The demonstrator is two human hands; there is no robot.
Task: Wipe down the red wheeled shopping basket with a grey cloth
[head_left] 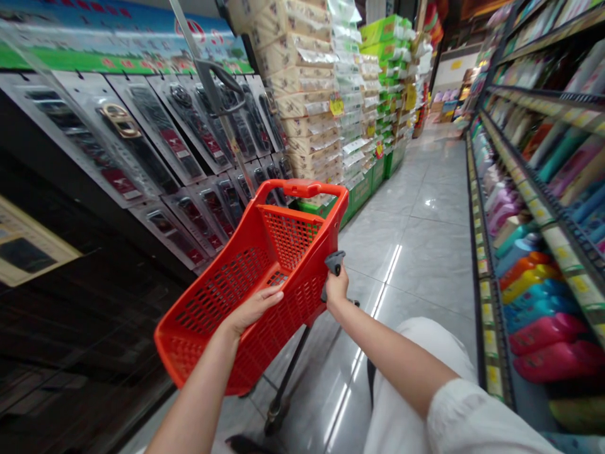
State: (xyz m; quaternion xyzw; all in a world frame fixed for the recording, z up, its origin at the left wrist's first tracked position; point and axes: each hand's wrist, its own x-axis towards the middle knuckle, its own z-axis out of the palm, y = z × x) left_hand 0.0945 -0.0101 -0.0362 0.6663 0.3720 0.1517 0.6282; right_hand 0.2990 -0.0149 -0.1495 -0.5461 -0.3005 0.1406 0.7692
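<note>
A red plastic shopping cart (295, 277) with slotted sides and wheels below stands tilted across my view. My left hand (258, 309) lies over its near rim, fingers stretched out along the side. At the cart's right end my right hand (337, 289) is wrapped round a dark grey handle with a flared end (334, 260). Whether this handle is fixed to the cart I cannot tell. The red grip (300, 187) at the cart's far end has no hand on it. Only a slotted floor shows in the visible part of the basket.
Packaged belts (179, 129) hang on the left, with a metal pole (231, 129) before them. Stacked tissue packs (307, 88) line the aisle beyond. On the right, shelves (524, 164) hold bottles. Grey floor tiles (425, 239) run ahead between them.
</note>
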